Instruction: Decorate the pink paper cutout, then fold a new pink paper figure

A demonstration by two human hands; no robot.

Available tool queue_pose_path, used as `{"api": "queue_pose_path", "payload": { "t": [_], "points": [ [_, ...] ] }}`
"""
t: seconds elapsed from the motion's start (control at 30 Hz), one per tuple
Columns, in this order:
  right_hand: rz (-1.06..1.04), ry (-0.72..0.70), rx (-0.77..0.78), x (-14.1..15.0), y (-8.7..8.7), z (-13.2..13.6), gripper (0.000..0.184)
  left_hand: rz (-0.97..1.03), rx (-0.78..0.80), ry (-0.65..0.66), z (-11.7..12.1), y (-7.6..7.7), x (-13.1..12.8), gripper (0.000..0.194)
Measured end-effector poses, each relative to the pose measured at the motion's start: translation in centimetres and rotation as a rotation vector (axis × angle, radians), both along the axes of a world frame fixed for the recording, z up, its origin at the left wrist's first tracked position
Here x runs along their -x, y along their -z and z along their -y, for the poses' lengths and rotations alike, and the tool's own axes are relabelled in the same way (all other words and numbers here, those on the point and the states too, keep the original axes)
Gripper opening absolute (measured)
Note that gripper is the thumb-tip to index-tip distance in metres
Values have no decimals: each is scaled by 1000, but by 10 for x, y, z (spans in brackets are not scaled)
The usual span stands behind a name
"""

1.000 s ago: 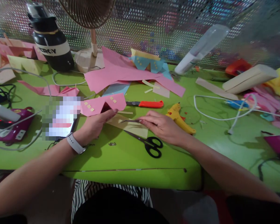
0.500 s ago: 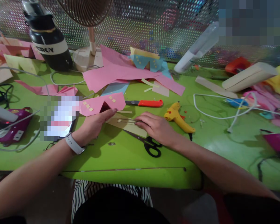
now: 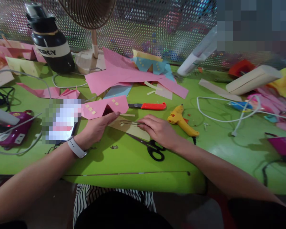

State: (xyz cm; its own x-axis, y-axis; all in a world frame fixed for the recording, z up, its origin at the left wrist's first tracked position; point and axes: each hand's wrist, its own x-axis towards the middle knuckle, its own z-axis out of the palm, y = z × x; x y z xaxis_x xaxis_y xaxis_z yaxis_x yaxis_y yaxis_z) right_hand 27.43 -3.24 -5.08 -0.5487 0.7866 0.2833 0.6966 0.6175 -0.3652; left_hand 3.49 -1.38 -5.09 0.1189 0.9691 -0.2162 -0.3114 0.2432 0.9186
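Note:
My left hand (image 3: 96, 128), with a white watch band at the wrist, pinches the lower edge of a folded pink paper cutout (image 3: 98, 108). Small pale-yellow squares sit in two groups on the cutout, and a notch opens at its lower middle. My right hand (image 3: 158, 131) is closed on slim metal tweezers (image 3: 131, 122), their tips pointing left. Beneath the tweezers lies a pale-yellow paper sheet (image 3: 139, 133). Whether the tips grip a paper bit is too small to tell. Black-handled scissors (image 3: 155, 155) rest partly under the sheet, just below my right hand.
A red utility knife (image 3: 153, 105) and a yellow glue gun (image 3: 181, 119) lie beyond my right hand. Left of my left hand is a lit phone (image 3: 64, 119). Pink sheets (image 3: 124, 74), a black bottle (image 3: 53, 47) and a fan (image 3: 94, 43) stand behind. A white cable (image 3: 219, 121) loops at right.
Both hands stay almost in place. The tweezers have shifted and tilted very slightly over the yellow sheet; the pink cutout remains in my left hand.

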Motion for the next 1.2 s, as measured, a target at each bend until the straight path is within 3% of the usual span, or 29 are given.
{"api": "queue_pose_path", "payload": {
  "t": [0.2,0.53,0.77,1.0,1.2],
  "points": [
    [45,-14,-46,-2,1,2,27,10,-12,17,0,0,0,24],
    [165,-74,-306,1,3,2,29,-12,8,-4,0,-1,0,26],
    [144,-36,-238,2,3,-2,33,-10,1,3,-1,0,0,23],
    [166,-25,-450,-17,-11,5,31,-14,70,23,3,-9,0,23],
    [170,104,-342,-42,-29,10,26,-32,126,202,9,-19,1,18]
  ]
}}
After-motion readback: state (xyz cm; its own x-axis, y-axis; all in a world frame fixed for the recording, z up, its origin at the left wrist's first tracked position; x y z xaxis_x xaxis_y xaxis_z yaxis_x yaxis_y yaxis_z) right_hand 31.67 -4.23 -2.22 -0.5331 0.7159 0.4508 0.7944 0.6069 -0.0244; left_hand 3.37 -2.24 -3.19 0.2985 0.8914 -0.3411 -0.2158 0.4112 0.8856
